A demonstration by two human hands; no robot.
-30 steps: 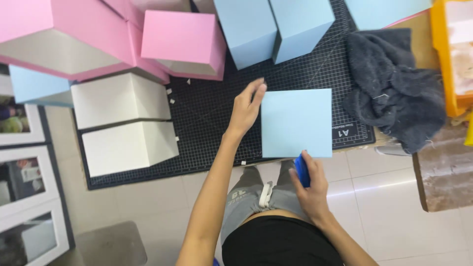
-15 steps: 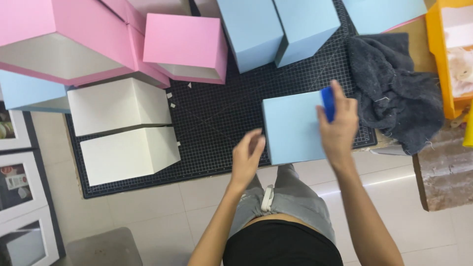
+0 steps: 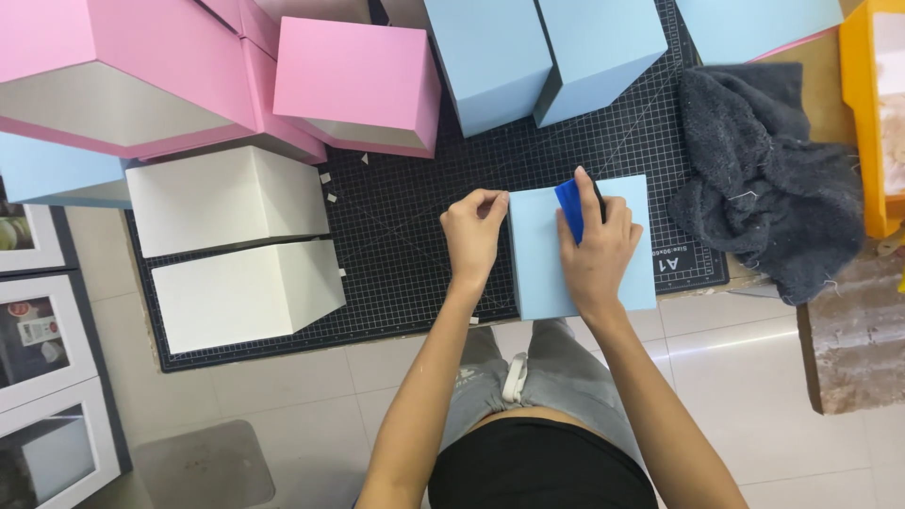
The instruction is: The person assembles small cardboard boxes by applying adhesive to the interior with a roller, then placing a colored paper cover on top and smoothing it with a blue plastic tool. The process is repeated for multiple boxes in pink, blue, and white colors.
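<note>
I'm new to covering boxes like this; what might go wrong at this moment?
1. The light blue box overhangs the black cutting mat's near edge; pressing the blue scraper with the right hand might tip it.
2. The left hand pinches only the box's edge, so it may shift.

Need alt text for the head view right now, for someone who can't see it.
Seen from above, a person's right hand presses a blue flat scraper onto a light blue square box on a black gridded cutting mat, while the left hand pinches the box's left edge. Pink, white and blue boxes surround it; a dark grey towel lies to the right.
</note>
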